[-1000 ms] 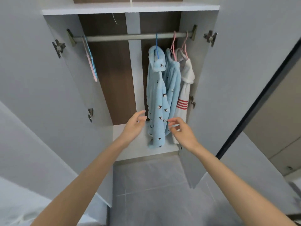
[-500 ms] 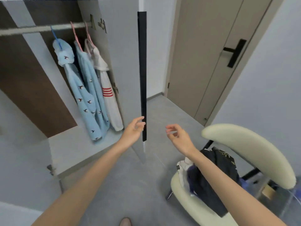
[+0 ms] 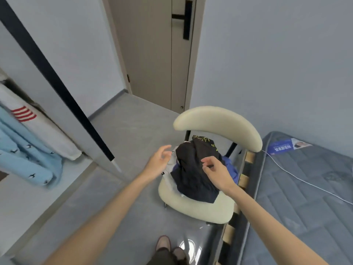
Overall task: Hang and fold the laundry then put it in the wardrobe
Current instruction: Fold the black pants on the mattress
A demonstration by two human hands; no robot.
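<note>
Seen from the person's head, looking down: a person is standing over a cream chair [image 3: 202, 210] that is carrying a pile of laundry. A black garment [image 3: 193, 169] is lying on top of the pile, with a blue garment [image 3: 230, 166] showing at its right and a white garment [image 3: 170, 166] at its left. The left hand [image 3: 159, 162] is hovering just left of the pile, fingers spread and relaxed, holding nothing. The right hand [image 3: 217, 174] is hanging over the black garment, fingers loosely curled, thumb near forefinger, no cloth between them. At far left, pale blue clothes [image 3: 24, 157] and a white top [image 3: 44, 131] with red stripes are hanging beside the open wardrobe door [image 3: 57, 44]. A mattress [image 3: 305, 197] is lying right of the chair.
</note>
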